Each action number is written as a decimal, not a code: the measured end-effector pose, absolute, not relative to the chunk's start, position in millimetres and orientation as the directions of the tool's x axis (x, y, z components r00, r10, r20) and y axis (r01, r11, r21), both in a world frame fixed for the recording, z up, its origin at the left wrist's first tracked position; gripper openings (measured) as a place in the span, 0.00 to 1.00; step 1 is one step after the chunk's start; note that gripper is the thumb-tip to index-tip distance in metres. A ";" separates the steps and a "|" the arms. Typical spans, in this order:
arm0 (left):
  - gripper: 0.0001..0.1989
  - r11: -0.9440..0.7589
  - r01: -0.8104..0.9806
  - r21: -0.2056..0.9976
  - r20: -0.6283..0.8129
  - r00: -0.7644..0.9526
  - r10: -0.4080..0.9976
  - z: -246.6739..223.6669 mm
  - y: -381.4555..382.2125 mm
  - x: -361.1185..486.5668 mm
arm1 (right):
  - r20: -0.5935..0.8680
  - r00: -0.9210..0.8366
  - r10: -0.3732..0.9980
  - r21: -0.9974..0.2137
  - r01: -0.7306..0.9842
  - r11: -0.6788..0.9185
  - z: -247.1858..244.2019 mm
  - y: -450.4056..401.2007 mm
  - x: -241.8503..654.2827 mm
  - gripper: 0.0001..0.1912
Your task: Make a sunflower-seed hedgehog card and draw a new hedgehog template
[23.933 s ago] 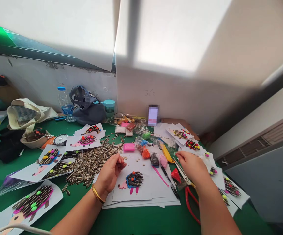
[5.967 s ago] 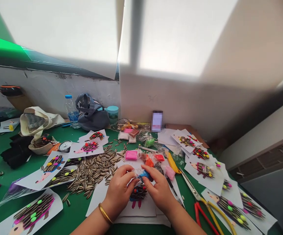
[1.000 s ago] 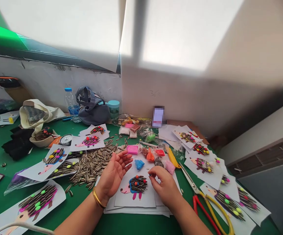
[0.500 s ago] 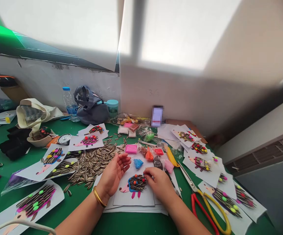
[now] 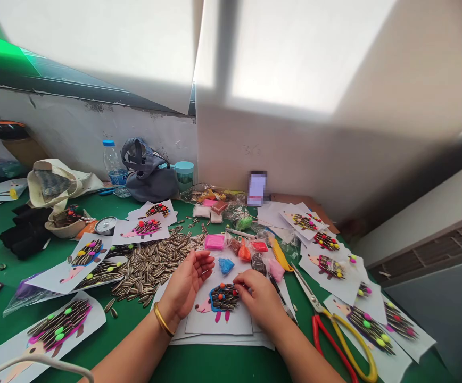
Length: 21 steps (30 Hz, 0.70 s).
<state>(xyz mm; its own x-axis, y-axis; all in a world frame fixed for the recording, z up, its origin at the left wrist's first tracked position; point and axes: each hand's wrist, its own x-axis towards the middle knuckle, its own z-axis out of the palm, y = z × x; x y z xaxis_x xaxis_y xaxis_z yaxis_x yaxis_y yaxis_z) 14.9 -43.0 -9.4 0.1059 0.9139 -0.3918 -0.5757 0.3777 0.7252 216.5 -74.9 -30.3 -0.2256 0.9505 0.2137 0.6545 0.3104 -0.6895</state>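
Note:
On a white card (image 5: 239, 323) lies a hedgehog picture (image 5: 223, 299) with a pink clay face and feet, a blue clay rim, sunflower-seed spines and small orange-red clay balls. My left hand (image 5: 193, 274) is held palm up by the card's left side, fingers slightly curved and nothing in it. At the right edge of the seed spines, the fingers of my right hand (image 5: 257, 292) are pinched together, touching the picture beside a red ball. What the fingertips hold, if anything, is hidden. Above the picture sits a lump of blue clay (image 5: 226, 266).
A heap of sunflower seeds (image 5: 151, 266) spreads left of the card. Finished hedgehog cards (image 5: 329, 267) lie on both sides. Scissors (image 5: 322, 311) with red and yellow handles rest at the right, near a yellow cutter (image 5: 279, 255). Bagged clay (image 5: 215, 242), a phone (image 5: 257, 189) and a bag (image 5: 151, 181) stand behind.

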 end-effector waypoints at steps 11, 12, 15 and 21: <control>0.17 0.375 -0.564 0.736 -0.397 0.089 0.913 -11.5 -42.6 16.2 | 0.258 -0.227 0.939 -0.673 0.655 0.343 -31.0 -82.4 208.7 0.08; 0.17 0.374 -0.564 0.736 -0.395 0.090 0.914 -11.5 -42.7 16.2 | 0.259 -0.222 0.940 -0.675 0.654 0.341 -30.5 -82.5 207.9 0.08; 0.17 0.374 -0.561 0.738 -0.394 0.092 0.915 -11.6 -43.1 16.4 | 0.273 -0.210 0.939 -0.687 0.641 0.343 -29.4 -83.3 204.3 0.08; 0.16 0.374 -0.563 0.737 -0.396 0.089 0.914 -11.0 -44.0 16.4 | 0.292 -0.227 0.929 -0.691 0.621 0.370 -31.2 -84.2 197.8 0.09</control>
<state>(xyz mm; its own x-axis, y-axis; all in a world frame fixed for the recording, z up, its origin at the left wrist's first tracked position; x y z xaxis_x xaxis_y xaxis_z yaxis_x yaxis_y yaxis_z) 16.4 -44.0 -11.0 0.0892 0.9138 -0.3962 -0.5628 0.3745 0.7369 197.8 -84.2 -31.2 -0.2274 0.9288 0.2925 0.6207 0.3697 -0.6914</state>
